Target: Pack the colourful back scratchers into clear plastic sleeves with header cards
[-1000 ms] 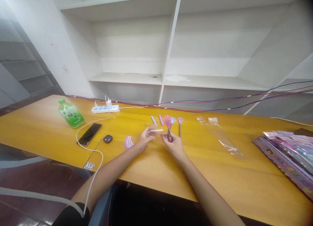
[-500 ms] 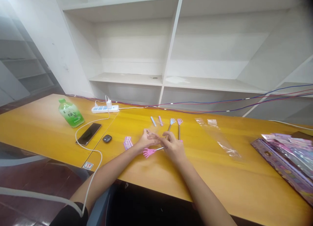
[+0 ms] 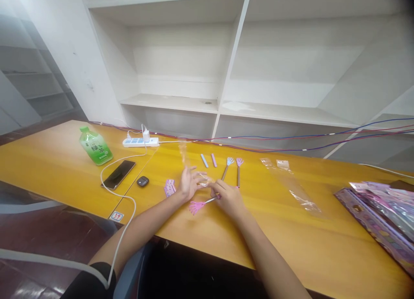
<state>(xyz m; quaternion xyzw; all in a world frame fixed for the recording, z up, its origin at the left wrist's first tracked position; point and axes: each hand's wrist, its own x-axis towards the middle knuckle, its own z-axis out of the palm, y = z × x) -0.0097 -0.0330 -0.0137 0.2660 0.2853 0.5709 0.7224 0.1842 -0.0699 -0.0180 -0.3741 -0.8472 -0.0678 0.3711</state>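
Observation:
My right hand (image 3: 228, 198) is closed around the metal rod of a back scratcher whose pink hand-shaped head (image 3: 196, 207) points left, low over the table. Beside it, my left hand (image 3: 189, 185) has its fingers spread. Crinkled clear plastic (image 3: 203, 178) shows between the two hands; whether the left fingers touch it I cannot tell. More clear film (image 3: 183, 152) rises behind the left hand. Past the right hand lie a blue-headed back scratcher (image 3: 230, 161) and a purple-headed one (image 3: 239, 162). A blue stick (image 3: 204, 160) and a purple stick (image 3: 214, 160) lie to their left.
Purple printed cards (image 3: 169, 188) lie left of my left hand. Further left are a small black case (image 3: 142, 181), a phone (image 3: 119, 175), a green bottle (image 3: 96, 147) and a power strip (image 3: 140, 142). Clear wrappers (image 3: 299, 193) and a stack of packages (image 3: 384, 213) lie right.
My left hand has drawn back from the right and spread its fingers. Clear film now stands up behind it. The pink scratcher stays in my right hand, slightly lower. The view shifted slightly.

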